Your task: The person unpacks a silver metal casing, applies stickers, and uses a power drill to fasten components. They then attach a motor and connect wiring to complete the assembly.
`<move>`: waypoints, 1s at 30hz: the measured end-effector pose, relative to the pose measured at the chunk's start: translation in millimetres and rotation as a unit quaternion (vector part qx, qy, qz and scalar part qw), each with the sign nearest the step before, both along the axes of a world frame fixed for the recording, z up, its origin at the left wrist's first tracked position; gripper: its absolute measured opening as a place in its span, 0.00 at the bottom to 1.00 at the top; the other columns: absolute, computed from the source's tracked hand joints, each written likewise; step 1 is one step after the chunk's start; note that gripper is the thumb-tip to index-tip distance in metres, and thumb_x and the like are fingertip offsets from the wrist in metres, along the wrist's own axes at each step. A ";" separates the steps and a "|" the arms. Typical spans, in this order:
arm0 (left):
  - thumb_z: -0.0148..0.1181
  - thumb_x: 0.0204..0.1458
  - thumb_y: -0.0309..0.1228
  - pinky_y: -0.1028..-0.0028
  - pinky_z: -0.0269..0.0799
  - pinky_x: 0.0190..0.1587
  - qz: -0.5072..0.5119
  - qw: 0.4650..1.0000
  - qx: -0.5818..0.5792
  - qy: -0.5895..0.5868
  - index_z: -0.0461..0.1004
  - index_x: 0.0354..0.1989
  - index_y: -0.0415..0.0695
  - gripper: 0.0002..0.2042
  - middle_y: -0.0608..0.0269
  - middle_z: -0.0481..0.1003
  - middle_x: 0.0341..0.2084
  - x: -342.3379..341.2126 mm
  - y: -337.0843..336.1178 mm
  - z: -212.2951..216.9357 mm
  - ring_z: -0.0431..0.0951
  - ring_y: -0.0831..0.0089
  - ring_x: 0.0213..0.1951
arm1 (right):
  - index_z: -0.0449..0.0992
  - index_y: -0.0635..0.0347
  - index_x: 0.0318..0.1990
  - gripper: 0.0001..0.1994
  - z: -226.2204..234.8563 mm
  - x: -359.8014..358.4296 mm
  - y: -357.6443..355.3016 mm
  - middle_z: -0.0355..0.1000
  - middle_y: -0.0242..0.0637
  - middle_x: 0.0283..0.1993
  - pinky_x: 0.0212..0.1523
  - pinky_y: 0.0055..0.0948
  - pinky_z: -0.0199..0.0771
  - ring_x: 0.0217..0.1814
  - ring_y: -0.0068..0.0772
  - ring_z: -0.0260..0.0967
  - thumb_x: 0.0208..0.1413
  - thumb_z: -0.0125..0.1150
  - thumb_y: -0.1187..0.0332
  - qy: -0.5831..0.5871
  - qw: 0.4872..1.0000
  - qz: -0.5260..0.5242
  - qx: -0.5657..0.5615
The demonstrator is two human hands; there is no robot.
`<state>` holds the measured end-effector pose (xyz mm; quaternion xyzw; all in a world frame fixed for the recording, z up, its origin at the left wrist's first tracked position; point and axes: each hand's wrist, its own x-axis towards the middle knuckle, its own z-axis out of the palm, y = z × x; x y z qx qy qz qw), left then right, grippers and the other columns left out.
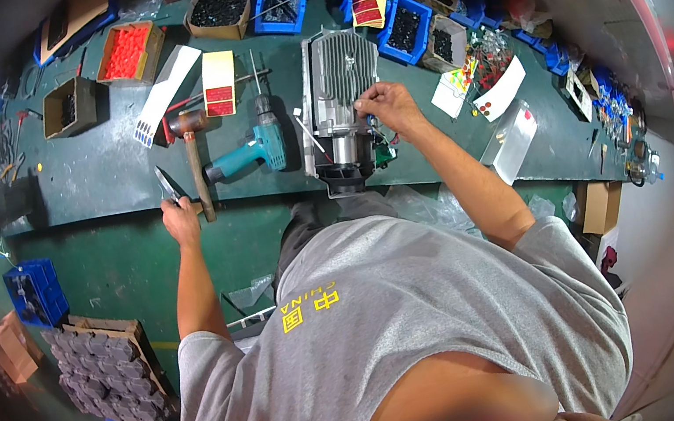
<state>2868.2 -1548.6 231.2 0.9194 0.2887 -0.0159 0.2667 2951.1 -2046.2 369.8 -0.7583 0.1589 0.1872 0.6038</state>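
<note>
Two hands work; your right hand [384, 104] pinches small wires beside the grey metal motor [340, 107] in the upper middle of the frame; it looks heavy and hard, so hold its ribbed sides; your left hand [178, 215] grips small cutters [167, 185].

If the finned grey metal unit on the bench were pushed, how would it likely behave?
The finned grey metal unit looks like a solid casting, so probably heavy and rigid. It lies flat on the green bench, so likelier to slide than tip.
</note>
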 end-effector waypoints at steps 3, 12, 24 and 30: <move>0.54 0.57 0.35 0.51 0.72 0.48 0.054 0.995 -0.037 -0.080 0.73 0.45 0.31 0.17 0.34 0.78 0.38 -25.9 -1.0 -4.6 0.78 0.37 0.43 | 0.78 0.67 0.38 0.08 -1.1 -0.8 1.2 0.80 0.38 0.33 0.38 0.25 0.77 0.35 0.26 0.77 0.56 0.71 0.74 -0.005 1.000 -0.005 -0.006; 0.51 0.67 0.34 0.78 0.64 0.28 -0.125 0.891 -0.437 0.002 0.75 0.52 0.39 0.13 0.70 0.71 0.25 -27.4 -157.7 134.8 0.66 0.84 0.25 | 0.77 0.64 0.34 0.10 -4.4 -6.6 1.4 0.77 0.31 0.30 0.31 0.24 0.72 0.30 0.20 0.70 0.50 0.76 0.74 -0.040 0.997 -0.062 -0.013; 0.46 0.68 0.32 0.79 0.58 0.19 -0.137 0.782 -0.580 0.181 0.61 0.73 0.52 0.24 0.68 0.72 0.22 7.0 -285.7 214.4 0.61 0.84 0.17 | 0.72 0.61 0.33 0.15 -16.8 -10.8 -6.4 0.72 0.26 0.28 0.29 0.21 0.70 0.29 0.15 0.66 0.47 0.78 0.76 -0.095 0.990 -0.073 0.074; 0.45 0.69 0.32 0.81 0.53 0.15 -0.063 0.779 -0.594 0.192 0.60 0.73 0.55 0.24 0.68 0.69 0.23 4.5 -304.0 211.2 0.57 0.85 0.15 | 0.72 0.61 0.33 0.15 -20.6 -11.1 -10.2 0.71 0.26 0.28 0.29 0.21 0.71 0.29 0.15 0.66 0.47 0.78 0.76 -0.083 0.988 -0.070 0.108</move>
